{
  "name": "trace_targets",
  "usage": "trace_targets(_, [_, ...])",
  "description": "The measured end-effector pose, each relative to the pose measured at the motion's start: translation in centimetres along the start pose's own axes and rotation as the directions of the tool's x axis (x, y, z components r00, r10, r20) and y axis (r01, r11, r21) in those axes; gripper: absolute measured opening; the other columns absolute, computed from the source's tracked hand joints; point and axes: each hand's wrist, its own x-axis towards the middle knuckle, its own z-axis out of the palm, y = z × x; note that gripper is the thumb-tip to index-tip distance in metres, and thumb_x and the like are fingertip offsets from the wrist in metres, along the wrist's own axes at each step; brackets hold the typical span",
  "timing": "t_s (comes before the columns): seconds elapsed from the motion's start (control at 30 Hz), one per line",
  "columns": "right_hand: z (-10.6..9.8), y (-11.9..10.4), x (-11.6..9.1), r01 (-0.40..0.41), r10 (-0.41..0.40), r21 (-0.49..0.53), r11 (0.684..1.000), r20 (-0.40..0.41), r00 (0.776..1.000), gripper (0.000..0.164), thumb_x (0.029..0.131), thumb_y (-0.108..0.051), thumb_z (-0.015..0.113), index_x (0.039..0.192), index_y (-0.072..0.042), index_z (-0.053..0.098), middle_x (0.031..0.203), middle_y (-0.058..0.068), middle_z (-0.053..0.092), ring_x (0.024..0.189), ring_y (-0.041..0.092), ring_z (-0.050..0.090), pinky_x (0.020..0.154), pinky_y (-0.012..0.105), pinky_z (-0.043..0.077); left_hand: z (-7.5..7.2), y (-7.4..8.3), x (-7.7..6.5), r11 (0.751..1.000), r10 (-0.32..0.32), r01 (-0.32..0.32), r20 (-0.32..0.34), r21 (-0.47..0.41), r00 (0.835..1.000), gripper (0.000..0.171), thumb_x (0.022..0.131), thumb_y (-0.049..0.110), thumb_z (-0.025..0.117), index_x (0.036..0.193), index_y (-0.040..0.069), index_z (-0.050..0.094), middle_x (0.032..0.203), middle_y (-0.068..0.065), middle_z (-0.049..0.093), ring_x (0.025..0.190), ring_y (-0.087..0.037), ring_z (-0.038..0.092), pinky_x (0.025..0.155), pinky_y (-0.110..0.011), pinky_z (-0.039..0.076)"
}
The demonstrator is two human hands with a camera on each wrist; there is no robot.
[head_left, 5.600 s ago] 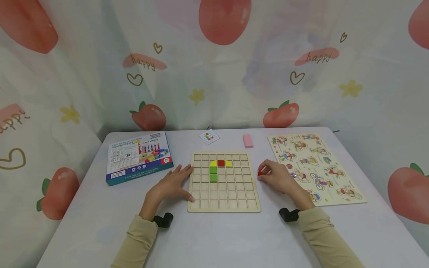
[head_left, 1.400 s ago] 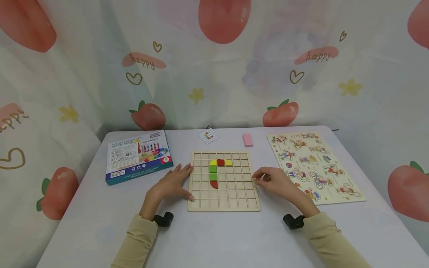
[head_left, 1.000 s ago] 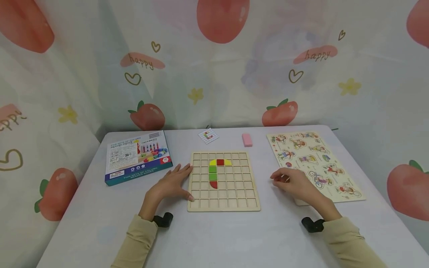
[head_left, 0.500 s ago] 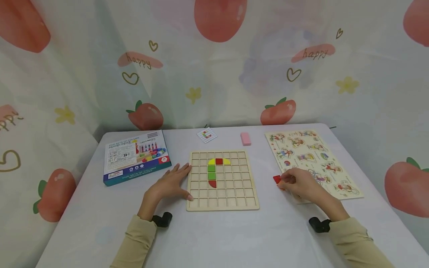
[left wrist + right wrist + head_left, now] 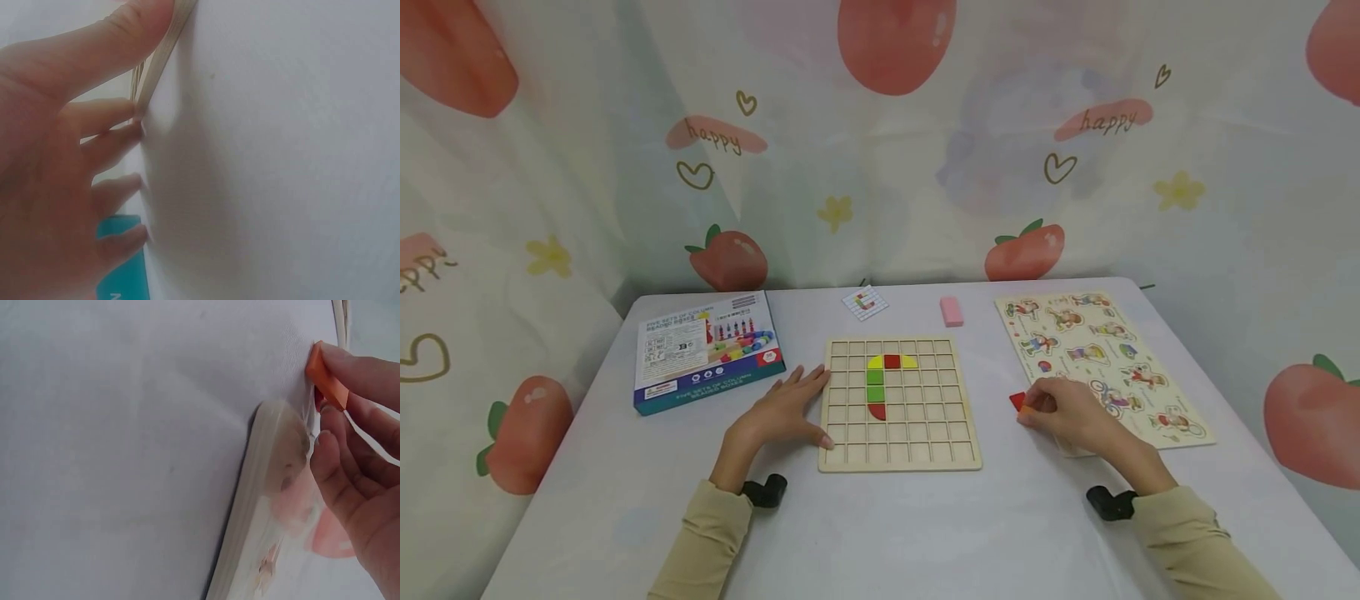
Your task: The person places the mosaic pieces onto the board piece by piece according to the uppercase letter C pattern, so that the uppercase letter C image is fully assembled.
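My left hand [image 5: 781, 410] rests with spread fingers along the left side of a wooden grid board [image 5: 898, 468], thumb on its rim near the front corner. In the grid sit a red square [image 5: 892, 362] between two yellow quarter-rounds, two stacked green squares [image 5: 876, 386] and a red quarter-round [image 5: 877, 412] below them. My right hand [image 5: 1067, 410] is right of the board, at the near-left edge of a picture puzzle board [image 5: 1165, 442]. Thumb and fingers pinch an orange block [image 5: 328, 378]. A red piece [image 5: 1017, 401] shows just beyond the fingertips, partly hidden.
A small pattern card [image 5: 866, 302] and a pink block [image 5: 951, 312] lie behind the grid board. At the back left is a flat teal-edged game box [image 5: 709, 350]. A printed fabric backdrop stands behind the table.
The red quarter-round has come into the grid below the green squares. My right hand has moved right from the board's edge to the red and orange pieces. My left hand has stayed put.
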Motion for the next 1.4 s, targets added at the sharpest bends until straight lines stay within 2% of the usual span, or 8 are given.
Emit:
trace_targets(0.13, [0.1, -0.3, 0.3, 0.048, -0.047, 0.032, 0.998, -0.012, 0.999, 0.011, 0.090, -0.019, 0.081, 0.092, -0.014, 0.072, 0.086, -0.005, 0.070, 0.078, 0.012, 0.058, 0.069, 0.022, 0.051, 0.0, 0.1, -0.1, 1.000, -0.001, 0.001, 0.000, 0.003, 1.000, 0.110, 0.075, 0.039, 0.091, 0.163, 0.015, 0.029, 0.173, -0.003, 0.021, 0.161, -0.035, 0.004, 0.128, -0.060, 0.006])
trace_targets(0.37, [0.5, -1.4, 0.8, 0.120, -0.114, 0.087, 0.989, -0.065, 0.991, 0.007, 0.090, -0.013, 0.079, 0.095, -0.012, 0.074, 0.087, -0.005, 0.073, 0.080, 0.009, 0.065, 0.073, 0.022, 0.055, -0.1, 0.2, -0.1, 1.000, 0.000, 0.000, 0.006, 0.005, 1.000, 0.111, 0.075, 0.039, 0.091, 0.164, 0.015, 0.029, 0.173, -0.003, 0.020, 0.161, -0.035, 0.003, 0.128, -0.061, 0.006])
trace_targets(0.7, [1.7, -2.9, 2.0, 0.222, -0.212, 0.142, 0.965, -0.082, 0.974, 0.021, 0.091, -0.002, 0.075, 0.111, -0.006, 0.074, 0.090, -0.001, 0.071, 0.083, 0.010, 0.066, 0.077, 0.024, 0.057, -0.1, 0.2, -0.1, 1.000, -0.003, 0.003, 0.008, 0.001, 1.000, 0.111, 0.076, 0.039, 0.091, 0.164, 0.015, 0.028, 0.173, -0.004, 0.020, 0.161, -0.035, 0.003, 0.128, -0.060, 0.006])
trace_targets(0.97, [2.8, -4.4, 2.9, 0.194, -0.189, 0.190, 0.962, -0.045, 0.981, 0.017, 0.094, -0.007, 0.073, 0.112, -0.008, 0.076, 0.106, 0.003, 0.076, 0.096, 0.019, 0.070, 0.086, 0.026, 0.058, 0.1, 0.0, 0.1, 1.000, -0.008, 0.008, 0.019, 0.011, 1.000, 0.112, 0.076, 0.039, 0.091, 0.164, 0.015, 0.027, 0.173, -0.003, 0.018, 0.161, -0.034, 0.002, 0.129, -0.058, 0.004])
trace_targets(1.3, [3.7, -5.8, 3.9, 0.204, -0.201, 0.259, 0.944, -0.039, 0.979, 0.021, 0.093, -0.006, 0.074, 0.114, -0.004, 0.075, 0.107, 0.008, 0.075, 0.097, 0.021, 0.070, 0.084, 0.024, 0.058, 0.1, -0.1, 0.2, 1.000, -0.009, 0.009, 0.013, 0.000, 1.000, 0.112, 0.075, 0.040, 0.091, 0.164, 0.016, 0.028, 0.173, -0.002, 0.019, 0.161, -0.034, 0.002, 0.129, -0.059, 0.004])
trace_targets(1.4, [3.9, -6.3, 4.1, 0.197, -0.197, 0.285, 0.938, -0.027, 0.980, 0.023, 0.092, -0.005, 0.075, 0.115, -0.003, 0.075, 0.108, 0.010, 0.076, 0.096, 0.022, 0.071, 0.084, 0.024, 0.058, 0.4, -0.5, 0.5, 1.000, -0.009, 0.009, 0.011, 0.003, 1.000, 0.112, 0.074, 0.039, 0.092, 0.164, 0.017, 0.028, 0.173, -0.001, 0.018, 0.161, -0.033, 0.001, 0.129, -0.059, 0.003])
